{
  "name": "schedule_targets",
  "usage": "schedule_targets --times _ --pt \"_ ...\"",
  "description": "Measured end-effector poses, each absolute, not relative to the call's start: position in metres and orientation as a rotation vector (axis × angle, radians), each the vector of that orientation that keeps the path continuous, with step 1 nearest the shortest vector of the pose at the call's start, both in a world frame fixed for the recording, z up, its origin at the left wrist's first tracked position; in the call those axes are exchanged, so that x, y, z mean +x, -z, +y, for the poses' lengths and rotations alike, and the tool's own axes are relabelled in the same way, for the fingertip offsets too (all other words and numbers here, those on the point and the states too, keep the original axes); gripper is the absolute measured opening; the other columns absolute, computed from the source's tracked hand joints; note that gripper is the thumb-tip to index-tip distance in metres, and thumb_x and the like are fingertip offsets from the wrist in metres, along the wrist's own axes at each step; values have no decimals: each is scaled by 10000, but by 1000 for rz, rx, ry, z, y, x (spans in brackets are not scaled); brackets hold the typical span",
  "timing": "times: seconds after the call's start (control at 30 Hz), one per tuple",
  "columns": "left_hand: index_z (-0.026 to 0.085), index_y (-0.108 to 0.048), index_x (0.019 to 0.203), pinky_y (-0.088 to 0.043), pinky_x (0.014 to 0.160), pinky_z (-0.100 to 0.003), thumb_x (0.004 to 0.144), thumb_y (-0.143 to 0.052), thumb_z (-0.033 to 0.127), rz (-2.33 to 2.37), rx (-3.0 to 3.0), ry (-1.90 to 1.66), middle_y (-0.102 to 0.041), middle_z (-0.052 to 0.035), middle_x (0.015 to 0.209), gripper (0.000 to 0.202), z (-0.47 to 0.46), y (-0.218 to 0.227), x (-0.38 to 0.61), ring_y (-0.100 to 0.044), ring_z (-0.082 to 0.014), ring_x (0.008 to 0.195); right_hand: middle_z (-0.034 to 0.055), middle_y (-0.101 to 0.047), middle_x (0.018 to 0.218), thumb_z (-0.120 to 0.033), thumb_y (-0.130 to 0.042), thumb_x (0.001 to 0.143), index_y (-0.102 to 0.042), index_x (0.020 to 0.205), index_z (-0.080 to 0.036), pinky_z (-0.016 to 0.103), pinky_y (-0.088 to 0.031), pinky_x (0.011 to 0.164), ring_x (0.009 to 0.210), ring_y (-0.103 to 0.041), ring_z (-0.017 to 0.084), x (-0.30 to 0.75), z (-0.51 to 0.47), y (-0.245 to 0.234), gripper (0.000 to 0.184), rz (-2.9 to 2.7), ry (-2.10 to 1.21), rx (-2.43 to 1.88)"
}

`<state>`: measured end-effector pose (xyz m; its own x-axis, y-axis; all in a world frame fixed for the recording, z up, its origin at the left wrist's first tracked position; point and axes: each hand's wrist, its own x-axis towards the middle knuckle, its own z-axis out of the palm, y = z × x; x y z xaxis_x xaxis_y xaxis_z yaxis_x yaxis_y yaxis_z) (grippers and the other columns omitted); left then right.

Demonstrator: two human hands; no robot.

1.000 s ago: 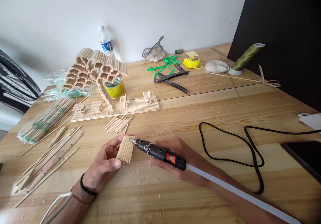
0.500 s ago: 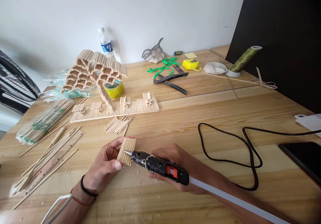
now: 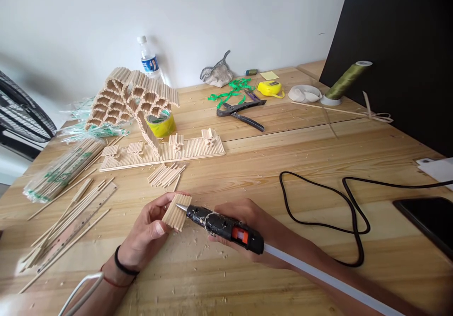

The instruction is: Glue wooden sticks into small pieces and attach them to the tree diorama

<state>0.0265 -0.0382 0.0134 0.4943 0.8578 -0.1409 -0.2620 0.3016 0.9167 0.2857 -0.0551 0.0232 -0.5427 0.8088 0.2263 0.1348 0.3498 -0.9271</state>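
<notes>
My left hand (image 3: pixel 146 233) is closed on a small panel of short wooden sticks (image 3: pixel 176 211), held tilted just above the wooden table (image 3: pixel 283 155). My right hand (image 3: pixel 247 221) grips a black glue gun (image 3: pixel 222 225) with an orange trigger and a white glue stick trailing behind it. The gun's metal tip touches the middle of the panel's face. Behind my hands lies a loose pile of short cut sticks (image 3: pixel 166 174), then a flat stick base with small stick clusters (image 3: pixel 166 150) and a honeycomb stick structure (image 3: pixel 130 98).
A black cable (image 3: pixel 318 202) loops at the right, beside a dark phone (image 3: pixel 428 219). Long sticks and a ruler (image 3: pixel 74 221) lie at the left. Farther back are yellow tape (image 3: pixel 162 124), pliers (image 3: pixel 240 110), a tape measure (image 3: pixel 271 88), green thread spool (image 3: pixel 345 82) and water bottle (image 3: pixel 148 61).
The glue gun tip has moved from the panel's top edge down onto its face, then up a little toward the middle. My left hand keeps holding the panel.
</notes>
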Motion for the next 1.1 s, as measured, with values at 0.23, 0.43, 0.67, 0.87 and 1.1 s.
schedule_targets --times 0.23,0.43,0.67,0.87,1.1 --pt "152 -754 1278 -472 716 -282 803 -806 631 663 956 -884 -709 -109 954 677 -38 -17 30 -583 -173 765 -32 -649 697 -120 -694 868 -640 806 -218 244 -427 610 623 -581 143 288 -53 -22 129 -1908 -1207 -904" --pt "193 -752 1305 -453 702 -274 814 -801 625 666 963 -887 -698 -107 1012 656 -40 -18 30 -562 -175 791 -40 -611 650 -219 -660 915 -590 765 -217 247 -390 554 568 -547 129 288 -54 -24 166 -1929 -1137 -869" --pt "153 -737 1317 -434 705 -278 809 -780 671 695 1004 -861 -643 -79 892 727 -39 -21 31 -507 -167 766 -24 -651 686 -220 -642 905 -599 777 -217 256 -420 575 591 -574 136 288 -56 -28 135 -1949 -1173 -794" --pt "157 -706 1371 -421 710 -269 804 -779 679 689 1012 -835 -637 -77 921 774 -38 -22 31 -492 -159 766 -39 -611 663 -171 -654 866 -560 733 -217 250 -395 572 583 -538 125 288 -56 -28 169 -1943 -1181 -783" --pt "174 -692 1396 -421 684 -264 746 -839 660 695 988 -826 -646 -82 969 825 -37 -19 29 -488 -158 759 -35 -622 657 -175 -646 875 -570 736 -218 263 -386 563 577 -528 132 288 -56 -30 164 -1952 -1173 -843"
